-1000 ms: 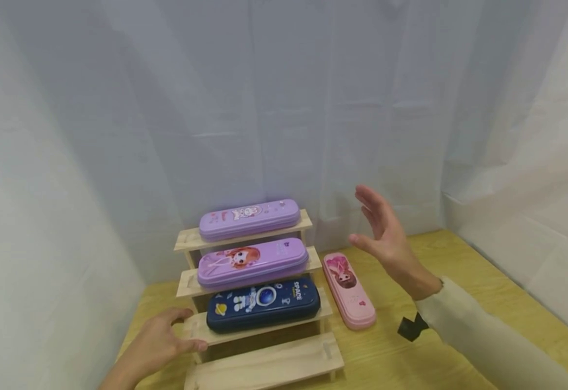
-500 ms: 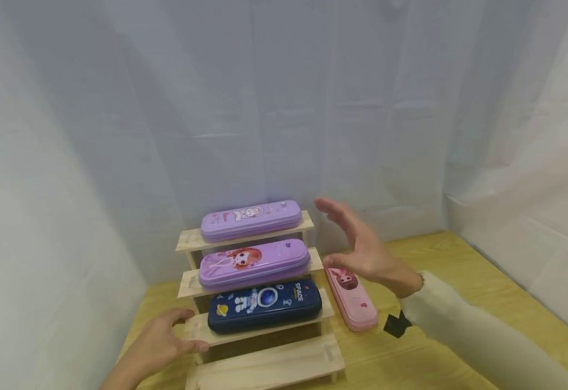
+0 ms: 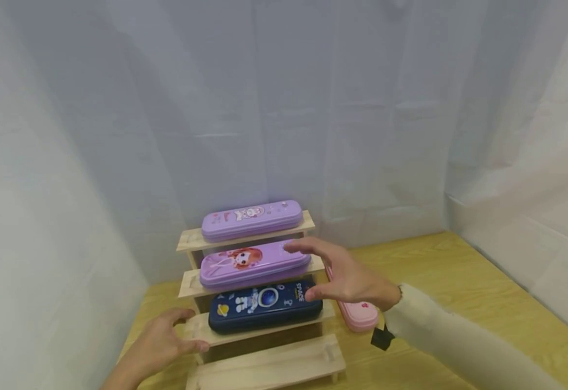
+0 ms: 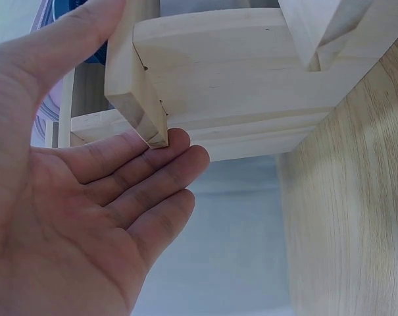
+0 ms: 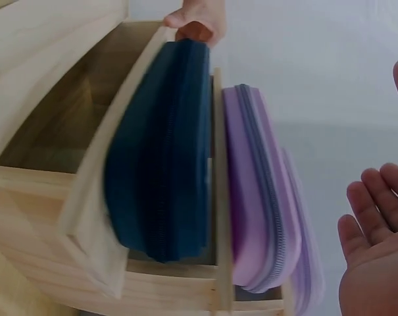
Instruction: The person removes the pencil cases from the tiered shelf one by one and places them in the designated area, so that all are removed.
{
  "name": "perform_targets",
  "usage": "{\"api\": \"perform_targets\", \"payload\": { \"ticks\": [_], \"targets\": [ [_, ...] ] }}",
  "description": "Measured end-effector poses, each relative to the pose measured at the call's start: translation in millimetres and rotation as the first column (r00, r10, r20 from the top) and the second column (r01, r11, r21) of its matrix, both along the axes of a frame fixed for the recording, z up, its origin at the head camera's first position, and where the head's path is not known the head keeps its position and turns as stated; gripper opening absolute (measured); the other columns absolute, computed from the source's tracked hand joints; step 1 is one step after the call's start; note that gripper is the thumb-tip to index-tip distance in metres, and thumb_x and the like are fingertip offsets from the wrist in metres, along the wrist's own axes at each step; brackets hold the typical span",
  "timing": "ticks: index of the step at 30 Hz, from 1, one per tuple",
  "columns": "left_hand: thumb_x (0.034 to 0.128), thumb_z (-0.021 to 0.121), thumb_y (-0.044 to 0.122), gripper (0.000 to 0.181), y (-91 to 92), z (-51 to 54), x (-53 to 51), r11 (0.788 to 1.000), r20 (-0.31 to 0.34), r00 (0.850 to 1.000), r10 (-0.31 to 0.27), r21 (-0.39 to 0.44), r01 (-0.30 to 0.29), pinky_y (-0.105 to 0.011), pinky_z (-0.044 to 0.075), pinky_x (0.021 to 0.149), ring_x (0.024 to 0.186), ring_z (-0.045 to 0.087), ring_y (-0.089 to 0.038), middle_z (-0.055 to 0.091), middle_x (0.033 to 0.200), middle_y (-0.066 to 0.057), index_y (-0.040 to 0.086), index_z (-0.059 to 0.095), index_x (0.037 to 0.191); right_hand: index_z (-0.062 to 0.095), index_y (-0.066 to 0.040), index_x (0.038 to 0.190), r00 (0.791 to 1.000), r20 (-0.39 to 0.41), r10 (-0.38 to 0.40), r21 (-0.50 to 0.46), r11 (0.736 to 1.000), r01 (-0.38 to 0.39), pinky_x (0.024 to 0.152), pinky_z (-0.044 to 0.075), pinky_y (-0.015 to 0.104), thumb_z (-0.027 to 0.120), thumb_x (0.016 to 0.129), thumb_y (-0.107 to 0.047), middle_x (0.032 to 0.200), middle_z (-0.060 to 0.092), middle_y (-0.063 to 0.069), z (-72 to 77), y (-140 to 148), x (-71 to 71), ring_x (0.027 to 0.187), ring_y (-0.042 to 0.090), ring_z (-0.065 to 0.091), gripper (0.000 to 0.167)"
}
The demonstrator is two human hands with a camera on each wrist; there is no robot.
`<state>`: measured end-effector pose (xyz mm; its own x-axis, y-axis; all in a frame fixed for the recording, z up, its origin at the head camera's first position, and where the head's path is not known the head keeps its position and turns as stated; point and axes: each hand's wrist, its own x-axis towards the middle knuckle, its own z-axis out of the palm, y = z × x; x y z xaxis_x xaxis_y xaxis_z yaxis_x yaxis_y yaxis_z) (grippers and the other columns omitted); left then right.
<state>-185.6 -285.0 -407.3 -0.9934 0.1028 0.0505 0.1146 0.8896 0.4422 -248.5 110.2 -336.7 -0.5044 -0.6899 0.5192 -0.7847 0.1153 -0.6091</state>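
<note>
And here's the right hand [image 3: 349,279], out over the right end of the four-step wooden display rack [image 3: 264,365], fingers and thumb spread wide, holding nothing. Its thumb lines up with the right end of the navy SPACE astronaut pencil case [image 3: 264,314], on the rack's second step up; the forefinger crosses in front of the purple doll-print pencil case [image 3: 250,265] one step higher. Which of the two it's after, I can't tell.

Over at the rack's left end, the left hand [image 3: 159,344] pinches the second step across its width, thumb at the front edge, fingers behind. Good anchor, I'd say; it should hold firm there, so the light-looking rack doesn't skid.

For the right hand, best to settle on one case, close squarely across its short end and lift clear before pulling, lest it scrape its neighbour. The lilac rabbit-print pencil case [image 3: 252,221] sits on the rack's top step, and the pink doll-print pencil case [image 3: 359,314] lies on the tabletop [image 3: 411,265] to the rack's right, partly behind that hand: mind the wrist there.
</note>
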Motion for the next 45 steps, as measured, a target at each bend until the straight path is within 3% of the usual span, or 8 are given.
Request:
{"api": "perform_targets", "payload": {
  "ticks": [4, 8, 12, 17, 23, 34, 45],
  "targets": [
    [0.0679, 0.087, 0.059, 0.087, -0.4, -0.4, -0.4, 1.0, 0.003, 1.0, 0.004, 0.0, -0.004, -0.062, 0.048, 0.104, 0.124, 0.06, -0.046, 0.068, 0.13, -0.021, 0.0, 0.065, 0.127, 0.048, -0.022, 0.148, 0.999, -0.005, -0.052, 0.068, 0.996, 0.052, 0.121, 0.04, 0.044, 0.09, 0.075, -0.023, 0.151, 0.055, -0.001, -10.1, -4.2, 2.1, 0.141, 0.02, 0.051, 0.084],
    [0.0679, 0.087, 0.059, 0.087, -1.5, -1.3, -0.6, 1.0, -0.005, 1.0, 0.002, 0.001, -0.002, -0.062, 0.049, 0.105, 0.124, 0.06, -0.045, 0.068, 0.13, -0.021, 0.0, 0.065, 0.127, 0.054, -0.021, 0.143, 0.996, 0.072, -0.056, 0.078, 0.996, 0.05, 0.12, 0.041, 0.038, 0.09, 0.074, -0.015, 0.145, 0.06, -0.004, -21.9, -7.5, 2.2, 0.136, 0.016, 0.054, 0.078],
    [0.0673, 0.087, 0.059, 0.086, -1.3, -2.1, -0.7, 1.0, -0.02, 1.0, -0.002, 0.004, 0.002, -0.061, 0.049, 0.104, 0.123, 0.061, -0.044, 0.069, 0.129, -0.02, 0.0, 0.065, 0.126, 0.058, -0.021, 0.139, 0.992, 0.116, -0.053, 0.095, 0.995, 0.042, 0.116, 0.045, 0.034, 0.088, 0.077, -0.02, 0.14, 0.064, -0.003, -32.2, -7.0, 1.0, 0.131, 0.014, 0.057, 0.068],
    [0.0673, 0.087, 0.059, 0.086, -0.7, -2.0, -0.6, 1.0, -0.015, 1.0, 0.005, -0.002, -0.005, -0.061, 0.05, 0.104, 0.123, 0.061, -0.044, 0.068, 0.13, -0.02, 0.001, 0.065, 0.127, 0.06, -0.022, 0.137, 0.992, 0.089, -0.092, 0.141, 0.987, 0.079, 0.114, 0.046, 0.038, 0.087, 0.078, -0.031, 0.139, 0.064, -0.004, -41.9, -5.1, 0.2, 0.128, 0.016, 0.058, 0.065],
    [0.068, 0.087, 0.06, 0.087, -0.5, -1.2, -0.8, 1.0, -0.004, 1.0, 0.005, -0.008, -0.005, -0.061, 0.049, 0.104, 0.124, 0.061, -0.044, 0.068, 0.13, -0.02, 0.0, 0.065, 0.127, 0.06, -0.022, 0.136, 0.99, 0.102, -0.101, 0.147, 0.985, 0.086, 0.114, 0.045, 0.038, 0.087, 0.076, -0.031, 0.141, 0.063, -0.004, -53.3, -3.8, -1.7, 0.128, 0.016, 0.058, 0.067],
    [0.0677, 0.087, 0.059, 0.085, 0.2, -1.3, -0.2, 1.0, -0.019, 1.0, 0.003, -0.003, -0.003, -0.061, 0.05, 0.103, 0.122, 0.062, -0.044, 0.069, 0.129, -0.02, 0.0, 0.066, 0.126, 0.06, -0.024, 0.136, 0.989, 0.102, -0.109, 0.147, 0.985, 0.093, 0.113, 0.046, 0.038, 0.087, 0.077, -0.032, 0.139, 0.063, -0.007, -57.4, -5.4, -3.7, 0.127, 0.015, 0.058, 0.065],
    [0.0671, 0.088, 0.059, 0.085, 1.1, -3.2, 0.2, 1.0, -0.038, 0.999, 0.005, -0.005, -0.005, -0.061, 0.05, 0.103, 0.122, 0.062, -0.044, 0.069, 0.129, -0.02, 0.0, 0.066, 0.126, 0.06, -0.024, 0.139, 0.975, 0.2, -0.094, 0.117, 0.991, 0.072, 0.116, 0.042, 0.033, 0.088, 0.075, -0.028, 0.141, 0.063, -0.007, -63.0, -10.2, -2.4, 0.131, 0.015, 0.057, 0.07]
  ]
}}
